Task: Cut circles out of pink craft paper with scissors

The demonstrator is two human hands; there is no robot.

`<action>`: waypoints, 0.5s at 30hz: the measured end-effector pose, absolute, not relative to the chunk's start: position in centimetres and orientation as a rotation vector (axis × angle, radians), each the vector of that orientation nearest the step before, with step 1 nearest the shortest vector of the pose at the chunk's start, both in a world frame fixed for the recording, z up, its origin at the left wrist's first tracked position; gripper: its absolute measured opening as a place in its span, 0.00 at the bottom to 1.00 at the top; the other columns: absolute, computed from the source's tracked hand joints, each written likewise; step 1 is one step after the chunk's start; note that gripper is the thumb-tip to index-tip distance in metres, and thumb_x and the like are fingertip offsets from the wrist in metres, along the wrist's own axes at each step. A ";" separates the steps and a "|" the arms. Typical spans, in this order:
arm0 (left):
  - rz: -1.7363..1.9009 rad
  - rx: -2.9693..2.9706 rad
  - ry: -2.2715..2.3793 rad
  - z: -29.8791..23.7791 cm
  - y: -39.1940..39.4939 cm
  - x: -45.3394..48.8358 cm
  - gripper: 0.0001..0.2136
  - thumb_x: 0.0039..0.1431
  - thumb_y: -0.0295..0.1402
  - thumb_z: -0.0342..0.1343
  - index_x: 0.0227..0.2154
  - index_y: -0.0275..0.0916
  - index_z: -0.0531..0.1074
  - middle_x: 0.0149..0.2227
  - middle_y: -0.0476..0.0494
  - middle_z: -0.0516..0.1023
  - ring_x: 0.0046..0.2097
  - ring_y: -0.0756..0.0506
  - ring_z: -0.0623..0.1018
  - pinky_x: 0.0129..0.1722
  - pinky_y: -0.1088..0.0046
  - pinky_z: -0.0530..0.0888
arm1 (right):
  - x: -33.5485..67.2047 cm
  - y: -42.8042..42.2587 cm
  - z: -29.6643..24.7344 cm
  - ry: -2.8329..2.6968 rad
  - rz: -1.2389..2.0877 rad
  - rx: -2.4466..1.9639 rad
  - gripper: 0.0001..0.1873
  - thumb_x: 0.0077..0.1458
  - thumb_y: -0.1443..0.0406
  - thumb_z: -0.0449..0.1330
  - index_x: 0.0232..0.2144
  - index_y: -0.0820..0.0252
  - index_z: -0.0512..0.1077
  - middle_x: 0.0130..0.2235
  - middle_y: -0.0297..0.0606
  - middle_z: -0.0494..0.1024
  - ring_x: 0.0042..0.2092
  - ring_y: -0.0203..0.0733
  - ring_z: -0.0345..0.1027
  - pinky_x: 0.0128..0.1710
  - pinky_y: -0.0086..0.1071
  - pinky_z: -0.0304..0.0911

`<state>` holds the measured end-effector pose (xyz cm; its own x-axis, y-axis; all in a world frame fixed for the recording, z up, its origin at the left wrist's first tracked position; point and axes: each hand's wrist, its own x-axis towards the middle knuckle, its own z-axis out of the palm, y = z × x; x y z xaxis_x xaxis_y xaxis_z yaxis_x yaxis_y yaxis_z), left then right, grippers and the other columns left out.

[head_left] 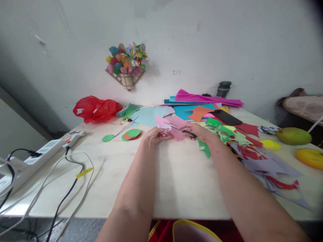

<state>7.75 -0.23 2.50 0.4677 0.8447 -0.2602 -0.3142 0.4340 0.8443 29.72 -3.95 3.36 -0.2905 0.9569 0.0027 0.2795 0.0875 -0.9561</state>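
My left hand is closed on a piece of pink paper, holding it just above the table near the middle. My right hand grips black-handled scissors whose blades point left into the pink paper. Both forearms reach forward over the pale wooden table. Part of the paper is hidden behind my fingers.
Cut green and orange paper circles lie left of my hands. Coloured sheets and a black phone sit behind; scraps spread right. A red plastic bag, a power strip with cables and a paper-flower decoration on the wall.
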 end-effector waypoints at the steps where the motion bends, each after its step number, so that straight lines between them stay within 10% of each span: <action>1: 0.816 0.812 0.766 2.5 -0.2 7.7 0.07 0.55 0.15 0.52 0.27 0.27 0.72 0.17 0.50 0.67 0.20 0.55 0.68 0.34 0.71 0.80 | 29.7 -3.9 3.4 -1.670 1.236 -1.232 0.23 0.39 0.63 0.67 0.40 0.65 0.72 0.17 0.26 0.69 0.15 0.28 0.55 0.13 0.23 0.47; 15: 0.922 0.960 0.653 2.0 -0.3 7.7 0.04 0.47 0.19 0.62 0.25 0.28 0.72 0.17 0.49 0.68 0.21 0.54 0.70 0.34 0.67 0.79 | 30.1 -2.6 2.0 -1.561 1.004 -1.256 0.17 0.42 0.57 0.68 0.33 0.63 0.74 0.19 0.31 0.69 0.18 0.31 0.58 0.16 0.26 0.57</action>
<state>7.74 -0.35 2.04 0.4707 0.8794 -0.0717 -0.3596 0.2654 0.8946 30.13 -2.62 2.04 -0.1124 0.9839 0.1387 0.2816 0.1654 -0.9452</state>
